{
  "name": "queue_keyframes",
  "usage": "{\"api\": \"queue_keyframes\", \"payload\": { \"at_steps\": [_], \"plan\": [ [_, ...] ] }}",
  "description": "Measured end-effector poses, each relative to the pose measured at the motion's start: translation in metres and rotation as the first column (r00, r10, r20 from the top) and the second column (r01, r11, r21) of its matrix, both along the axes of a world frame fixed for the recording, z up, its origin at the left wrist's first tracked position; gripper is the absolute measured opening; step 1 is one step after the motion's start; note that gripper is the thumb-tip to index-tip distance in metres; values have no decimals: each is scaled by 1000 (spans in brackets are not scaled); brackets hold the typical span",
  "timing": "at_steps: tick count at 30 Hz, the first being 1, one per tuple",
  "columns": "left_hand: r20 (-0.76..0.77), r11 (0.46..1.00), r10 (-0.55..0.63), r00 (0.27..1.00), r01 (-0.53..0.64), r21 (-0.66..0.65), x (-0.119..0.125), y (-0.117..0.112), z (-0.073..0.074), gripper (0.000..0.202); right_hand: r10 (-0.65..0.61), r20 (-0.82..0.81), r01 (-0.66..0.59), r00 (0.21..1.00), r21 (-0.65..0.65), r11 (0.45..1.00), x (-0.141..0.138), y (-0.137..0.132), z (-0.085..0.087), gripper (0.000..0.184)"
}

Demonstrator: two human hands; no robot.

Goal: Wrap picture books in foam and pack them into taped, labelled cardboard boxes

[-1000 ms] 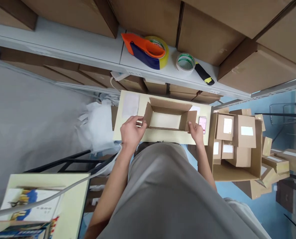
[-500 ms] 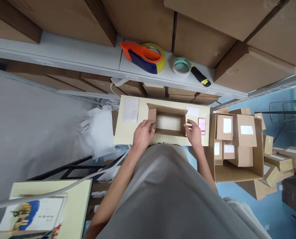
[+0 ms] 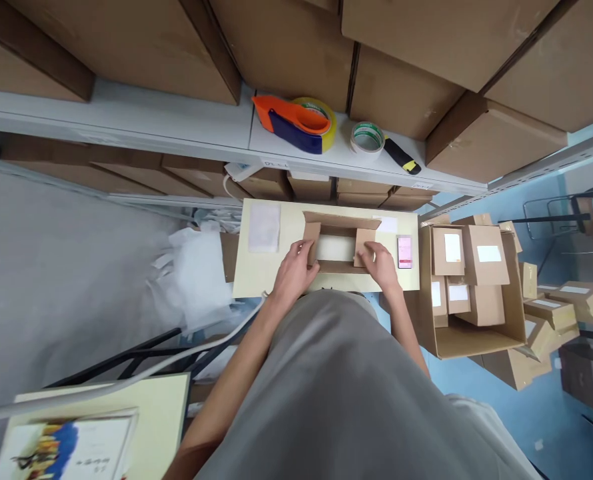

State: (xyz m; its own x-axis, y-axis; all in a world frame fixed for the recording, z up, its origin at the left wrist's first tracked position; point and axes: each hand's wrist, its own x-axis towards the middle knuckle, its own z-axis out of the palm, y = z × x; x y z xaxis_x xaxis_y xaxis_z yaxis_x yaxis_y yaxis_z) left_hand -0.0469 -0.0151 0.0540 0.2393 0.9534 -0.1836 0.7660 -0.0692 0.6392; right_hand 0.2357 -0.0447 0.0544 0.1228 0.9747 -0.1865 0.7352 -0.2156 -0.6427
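A small open cardboard box (image 3: 340, 225) lies on a pale yellow tabletop (image 3: 261, 273) in front of me. My left hand (image 3: 295, 272) presses the box's left end flap inward, fingers curled over it. My right hand (image 3: 379, 265) folds the right end flap (image 3: 364, 243) inward in the same way. Something white shows inside the box between the two flaps. A phone with a pink screen (image 3: 405, 251) rests just right of my right hand.
On the white shelf (image 3: 176, 127) above sit an orange tape dispenser (image 3: 296, 120), a tape roll (image 3: 367, 137) and a black-and-yellow cutter (image 3: 401, 157) among large cartons. A carton of labelled small boxes (image 3: 469, 280) stands right of the table. White plastic wrap (image 3: 196, 267) lies left.
Both hands have moved inward from the box's outer ends, folding the two end flaps over the opening. The gap between the flaps has narrowed.
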Motion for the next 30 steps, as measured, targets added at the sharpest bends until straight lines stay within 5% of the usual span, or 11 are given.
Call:
{"api": "queue_keyframes", "payload": {
  "at_steps": [5, 12, 19, 23, 25, 30],
  "plan": [
    [28, 998, -34, 999, 36, -55, -4, 0, -4, 61, -16, -48, 10, 999, -103, 995, 6, -28, 9, 57],
    [84, 994, -84, 993, 90, -69, -7, -1, -15, 55, 57, -188, -103, 980, -245, 964, 14, -47, 15, 107],
    [169, 997, -23, 985, 36, -74, -21, 20, -29, 58, -153, -110, 139, 982, -125, 982, 15, -24, -4, 59],
    [179, 995, 93, 979, -85, -54, -10, 43, -38, 96, -309, 22, 310, 951, -99, 946, 13, -5, -15, 96],
    [218, 999, 51, 975, -53, 5, -1, 53, -38, 115, -320, 47, 323, 946, -111, 940, 12, 5, -16, 118],
    [243, 988, -75, 967, 40, 147, 12, 61, -31, 116, -246, 83, 250, 966, -38, 968, 13, 19, -10, 127]
  ]
}}
